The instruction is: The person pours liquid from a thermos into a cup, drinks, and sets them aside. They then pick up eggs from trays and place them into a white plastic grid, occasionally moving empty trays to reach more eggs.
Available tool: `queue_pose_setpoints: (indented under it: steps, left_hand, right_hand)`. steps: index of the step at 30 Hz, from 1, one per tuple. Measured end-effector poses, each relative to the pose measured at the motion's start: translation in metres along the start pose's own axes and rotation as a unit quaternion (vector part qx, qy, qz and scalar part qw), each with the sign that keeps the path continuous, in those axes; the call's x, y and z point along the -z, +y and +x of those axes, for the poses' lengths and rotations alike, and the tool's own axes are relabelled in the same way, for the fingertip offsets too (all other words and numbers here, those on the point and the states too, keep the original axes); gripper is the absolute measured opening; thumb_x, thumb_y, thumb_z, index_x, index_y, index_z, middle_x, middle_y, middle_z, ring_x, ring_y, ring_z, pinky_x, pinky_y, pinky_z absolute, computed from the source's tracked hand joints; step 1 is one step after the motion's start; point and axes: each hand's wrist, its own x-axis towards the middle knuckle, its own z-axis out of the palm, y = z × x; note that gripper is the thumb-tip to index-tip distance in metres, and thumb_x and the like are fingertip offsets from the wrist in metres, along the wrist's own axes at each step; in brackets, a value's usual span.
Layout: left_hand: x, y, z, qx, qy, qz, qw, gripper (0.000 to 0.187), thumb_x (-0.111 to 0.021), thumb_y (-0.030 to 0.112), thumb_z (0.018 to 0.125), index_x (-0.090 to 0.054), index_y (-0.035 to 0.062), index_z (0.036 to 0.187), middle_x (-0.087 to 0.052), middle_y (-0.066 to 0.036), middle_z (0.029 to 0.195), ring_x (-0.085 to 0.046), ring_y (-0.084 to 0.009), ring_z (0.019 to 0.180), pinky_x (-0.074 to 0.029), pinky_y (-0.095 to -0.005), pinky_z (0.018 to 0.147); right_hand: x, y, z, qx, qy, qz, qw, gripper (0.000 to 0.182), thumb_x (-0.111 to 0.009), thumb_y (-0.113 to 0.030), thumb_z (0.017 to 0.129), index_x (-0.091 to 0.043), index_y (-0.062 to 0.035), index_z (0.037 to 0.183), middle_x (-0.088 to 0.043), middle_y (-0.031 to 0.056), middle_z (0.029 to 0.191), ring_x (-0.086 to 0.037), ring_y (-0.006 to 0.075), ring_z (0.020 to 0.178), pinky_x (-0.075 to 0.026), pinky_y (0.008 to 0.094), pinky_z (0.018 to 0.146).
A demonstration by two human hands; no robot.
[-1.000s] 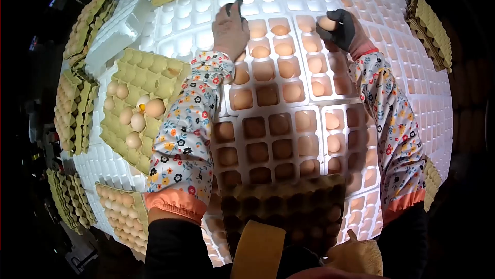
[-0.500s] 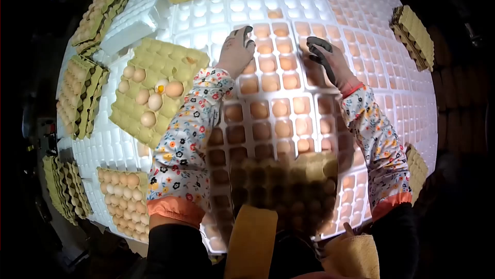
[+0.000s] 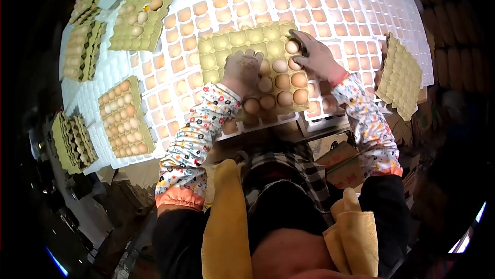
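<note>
A yellow-green pulp egg tray (image 3: pixel 214 46) lies on white plastic trays before me. Brown and pale eggs (image 3: pixel 283 81) fill much of its right side; its left cups hold none that I can see. My left hand (image 3: pixel 243 70) reaches over its middle, knuckles up and fingers curled downward, so whatever they grip is hidden. At the tray's right edge, my right hand (image 3: pixel 315 56) has finger and thumb around a pale egg (image 3: pixel 292 47). Dark covering shows on the fingertips of both hands. Floral sleeves cover my forearms.
White plastic trays (image 3: pixel 361 48) full of eggs spread across the table. A pulp tray (image 3: pixel 169 1) at upper left holds several eggs and a broken one with yolk showing. A filled tray (image 3: pixel 124 119) stands left, tray stacks (image 3: pixel 72 142) beyond, another pulp tray (image 3: pixel 399 80) right.
My hands have moved from the eggs in the white trays to the pulp tray near me. The view has tilted down toward my body, showing the table's front edge.
</note>
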Motion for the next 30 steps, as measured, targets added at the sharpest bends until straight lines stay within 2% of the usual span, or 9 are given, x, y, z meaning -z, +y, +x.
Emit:
queue_pose_setpoints:
  steps: [8, 14, 15, 18, 22, 23, 24, 28, 30]
  left_hand:
    - [-0.016, 0.007, -0.022, 0.09, 0.028, -0.011, 0.995, 0.04, -0.057, 0.024, 0.09, -0.052, 0.0119, 0.127, -0.063, -0.014, 0.111, -0.064, -0.03, 0.1, -0.051, -0.0417, 0.084]
    - [-0.011, 0.009, -0.033, 0.198, 0.068, -0.137, 0.968, 0.038, -0.062, 0.032, 0.088, -0.056, 0.0094, 0.117, -0.061, -0.017, 0.109, -0.061, -0.0334, 0.103, -0.048, -0.0427, 0.088]
    - [-0.013, 0.009, -0.029, 0.206, 0.071, -0.139, 0.966, 0.037, -0.064, 0.036, 0.087, -0.058, 0.0094, 0.113, -0.06, -0.017, 0.111, -0.06, -0.034, 0.105, -0.047, -0.0429, 0.09]
    - [-0.014, 0.005, -0.02, 0.213, 0.084, -0.146, 0.962, 0.035, -0.067, 0.032, 0.085, -0.062, 0.009, 0.111, -0.062, -0.018, 0.105, -0.061, -0.0364, 0.097, -0.049, -0.0418, 0.087]
    - [-0.02, -0.006, -0.042, 0.312, 0.31, -0.726, 0.528, 0.032, -0.063, 0.025, 0.089, -0.063, -0.0002, 0.109, -0.066, -0.008, 0.094, -0.066, -0.0202, 0.086, -0.056, -0.0347, 0.073]
    - [-0.048, -0.016, -0.045, 0.214, 0.361, -0.605, 0.676, 0.027, -0.061, 0.021, 0.09, -0.064, 0.0015, 0.11, -0.066, -0.008, 0.088, -0.066, -0.02, 0.082, -0.057, -0.0337, 0.069]
    - [-0.038, -0.017, -0.035, 0.28, 0.304, -0.796, 0.443, 0.039, -0.069, 0.028, 0.087, -0.064, -0.0009, 0.112, -0.065, -0.011, 0.102, -0.066, -0.0224, 0.083, -0.056, -0.0307, 0.072]
    - [0.001, 0.025, 0.0, 0.219, 0.008, -0.207, 0.953, 0.052, -0.069, 0.041, 0.079, -0.063, 0.0097, 0.121, -0.063, -0.018, 0.118, -0.061, -0.0274, 0.108, -0.049, -0.0385, 0.092]
    - [0.008, 0.031, 0.011, 0.2, -0.046, -0.11, 0.973, 0.051, -0.068, 0.041, 0.079, -0.065, 0.0082, 0.118, -0.063, -0.016, 0.119, -0.058, -0.0304, 0.114, -0.045, -0.0387, 0.098]
  right_hand:
    - [-0.012, 0.029, 0.027, 0.009, -0.15, -0.022, 0.988, 0.045, -0.056, -0.028, 0.087, -0.056, -0.0089, 0.128, -0.058, 0.0177, 0.123, -0.057, 0.0354, 0.112, -0.045, 0.0429, 0.097]
    - [-0.007, 0.049, 0.012, -0.126, 0.011, 0.586, 0.801, 0.036, -0.06, -0.024, 0.092, -0.059, -0.0006, 0.12, -0.062, 0.0081, 0.101, -0.061, 0.0166, 0.097, -0.053, 0.0268, 0.08]
    - [-0.013, 0.045, 0.006, 0.054, 0.127, 0.381, 0.914, 0.028, -0.061, -0.019, 0.091, -0.061, -0.0015, 0.113, -0.061, 0.0072, 0.1, -0.061, 0.0139, 0.09, -0.055, 0.0243, 0.073]
    - [0.009, 0.034, 0.007, -0.259, -0.081, 0.602, 0.751, 0.026, -0.066, -0.021, 0.087, -0.062, -0.0037, 0.107, -0.06, 0.0055, 0.098, -0.061, 0.0117, 0.084, -0.052, 0.0251, 0.063]
    - [-0.006, 0.031, -0.015, 0.063, -0.135, 0.004, 0.989, 0.045, -0.066, -0.024, 0.081, -0.059, -0.0061, 0.121, -0.063, 0.0159, 0.118, -0.059, 0.0358, 0.106, -0.048, 0.0425, 0.089]
    - [-0.013, 0.038, -0.022, 0.093, -0.123, -0.005, 0.988, 0.047, -0.066, -0.022, 0.081, -0.057, -0.0064, 0.125, -0.063, 0.015, 0.117, -0.061, 0.0325, 0.102, -0.05, 0.0405, 0.085]
    - [-0.018, 0.046, -0.022, 0.127, -0.11, -0.016, 0.986, 0.049, -0.066, -0.021, 0.082, -0.055, -0.0066, 0.128, -0.064, 0.014, 0.115, -0.063, 0.0293, 0.099, -0.051, 0.0384, 0.082]
    - [0.009, 0.047, -0.022, -0.131, -0.143, 0.429, 0.882, 0.052, -0.067, -0.016, 0.085, -0.051, -0.0071, 0.133, -0.063, 0.0084, 0.107, -0.063, 0.0142, 0.082, -0.053, 0.0274, 0.066]
    - [0.029, 0.031, -0.027, -0.174, -0.155, 0.544, 0.806, 0.044, -0.069, -0.015, 0.084, -0.057, -0.0059, 0.126, -0.061, 0.0055, 0.103, -0.059, 0.0088, 0.076, -0.05, 0.0228, 0.06]
